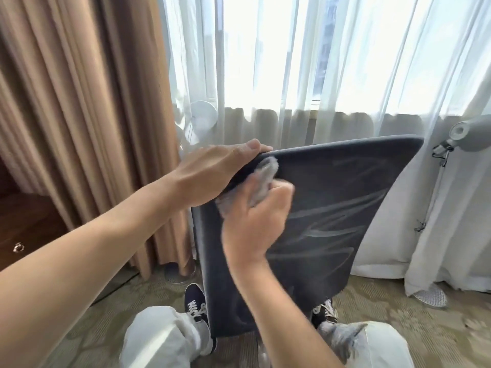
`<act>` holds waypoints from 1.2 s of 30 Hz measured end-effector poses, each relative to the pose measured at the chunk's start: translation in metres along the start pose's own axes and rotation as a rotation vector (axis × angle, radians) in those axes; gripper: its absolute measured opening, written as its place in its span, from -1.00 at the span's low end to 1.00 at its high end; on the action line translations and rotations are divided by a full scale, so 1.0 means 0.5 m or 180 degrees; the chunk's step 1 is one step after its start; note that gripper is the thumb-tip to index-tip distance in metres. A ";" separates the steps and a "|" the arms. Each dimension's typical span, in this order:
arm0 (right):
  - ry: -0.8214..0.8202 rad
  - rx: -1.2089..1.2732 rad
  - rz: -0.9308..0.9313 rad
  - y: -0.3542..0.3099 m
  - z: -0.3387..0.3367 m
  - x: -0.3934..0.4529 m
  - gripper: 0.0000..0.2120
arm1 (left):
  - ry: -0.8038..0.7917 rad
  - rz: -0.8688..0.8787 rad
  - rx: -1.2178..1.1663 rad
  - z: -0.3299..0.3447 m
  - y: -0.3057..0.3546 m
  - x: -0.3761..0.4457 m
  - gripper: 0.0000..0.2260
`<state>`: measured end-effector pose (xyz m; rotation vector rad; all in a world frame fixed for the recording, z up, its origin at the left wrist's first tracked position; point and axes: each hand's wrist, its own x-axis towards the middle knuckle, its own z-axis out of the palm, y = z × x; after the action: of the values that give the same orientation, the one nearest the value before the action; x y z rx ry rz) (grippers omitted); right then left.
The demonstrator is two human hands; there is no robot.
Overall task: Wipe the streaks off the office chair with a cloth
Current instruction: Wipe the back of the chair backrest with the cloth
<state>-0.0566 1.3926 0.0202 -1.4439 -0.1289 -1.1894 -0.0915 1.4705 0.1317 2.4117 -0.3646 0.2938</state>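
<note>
**Cloth meets streaks on chair back**

My right hand point(256, 217) is closed around the cloth point(261, 172), pressing it to the chair back point(332, 208) before me; my left hand point(212, 171) clamps the top corner. Pale streaks point(326, 229) beyond call for firm, overlapping strokes.

Both forearms bare to the frame edge, no sleeves, watch or rings seen; left hand point(212, 173) and right hand point(255, 224) ungloved, a short trimmed nail showing on the left thumb. Loose, creased pale grey-white cloth trousers point(156, 338) cover both knees. Dark navy lace-up canvas sneakers point(195, 304) with white laces, one on each foot.
</note>
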 end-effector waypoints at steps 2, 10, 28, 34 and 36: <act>-0.0507 -0.0022 -0.0660 -0.033 0.033 -0.086 -0.74 | -0.0061 -0.0075 -0.0238 -0.004 -0.007 -0.002 -0.51; -0.0215 -0.1082 -0.1078 0.100 -0.054 0.028 -0.80 | -0.0544 -0.0032 -0.0885 -0.005 0.029 -0.016 -0.57; -0.0349 -0.1035 -0.0651 0.163 -0.197 0.206 -0.69 | 0.0943 0.1424 0.3758 0.094 0.020 0.070 -0.30; 0.0772 -0.0628 0.0491 0.245 -0.190 0.416 -0.67 | 0.0948 0.1622 0.3524 0.096 0.014 0.064 -0.25; 0.0852 -0.0454 0.0648 0.224 -0.116 0.367 -0.71 | 0.0913 0.1621 0.3364 0.089 0.012 0.066 -0.28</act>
<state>0.0726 1.2155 0.0597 -1.3690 0.2865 -1.2289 -0.0578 1.4309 0.1120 3.1592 -0.8451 1.3193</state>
